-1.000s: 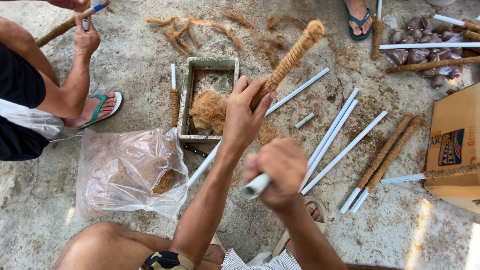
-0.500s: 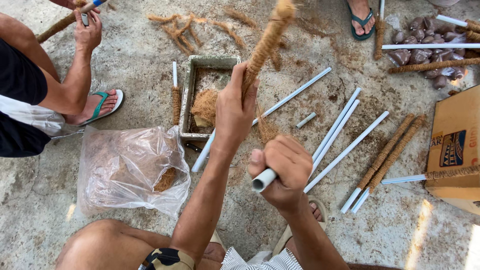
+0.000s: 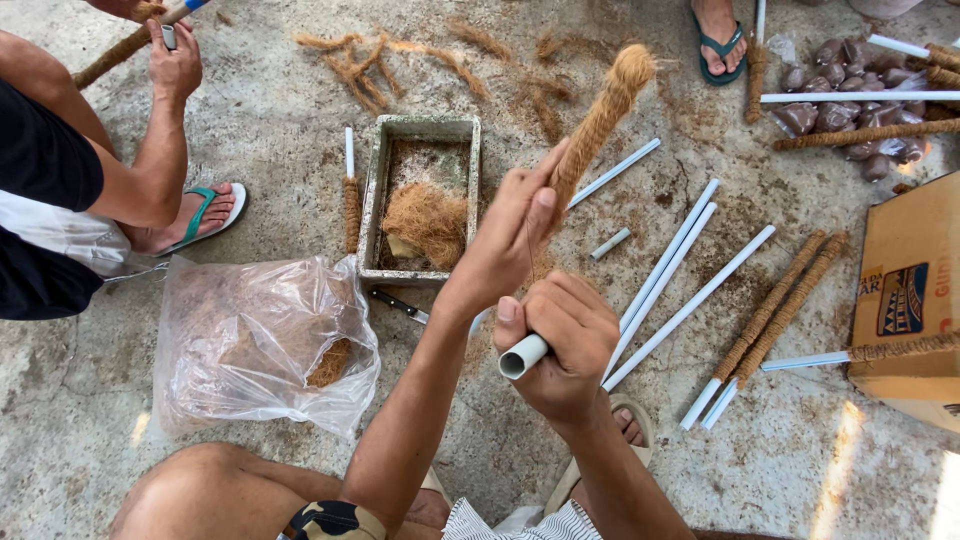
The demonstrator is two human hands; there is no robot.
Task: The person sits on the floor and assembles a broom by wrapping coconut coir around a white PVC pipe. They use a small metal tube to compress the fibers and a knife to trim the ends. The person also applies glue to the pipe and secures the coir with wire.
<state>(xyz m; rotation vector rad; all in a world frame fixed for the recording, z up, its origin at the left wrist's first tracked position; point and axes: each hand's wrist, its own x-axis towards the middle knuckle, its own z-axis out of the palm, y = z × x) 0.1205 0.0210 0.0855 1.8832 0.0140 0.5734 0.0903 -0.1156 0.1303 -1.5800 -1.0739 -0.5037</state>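
Since half a second ago, the fibre-wrapped pipe [image 3: 600, 120] has swung from nearly upright to lean toward one o'clock, and the left hand [image 3: 510, 235] has shifted a little to the right with it. Both hands are clamped on this one pipe. The left hand pinches the brown fibre wrapping partway up. The right hand [image 3: 565, 345], just below it at six o'clock, is closed around the bare white end [image 3: 522, 356], whose open mouth points toward eight o'clock.

At ten o'clock from the hands, a grey rectangular tray [image 3: 372, 200] sits on the concrete floor [image 3: 250, 130] with a clump of loose brown fibre [image 3: 428, 220] inside. A clear plastic bag [image 3: 260, 340] lies at nine o'clock. Bare white pipes [image 3: 690, 300] lie at three o'clock, with two finished wrapped pipes [image 3: 780, 305] beside them and a cardboard box [image 3: 910, 290] farther right. At the upper left, another person's hand [image 3: 175, 65] holds a wrapped pipe of their own.
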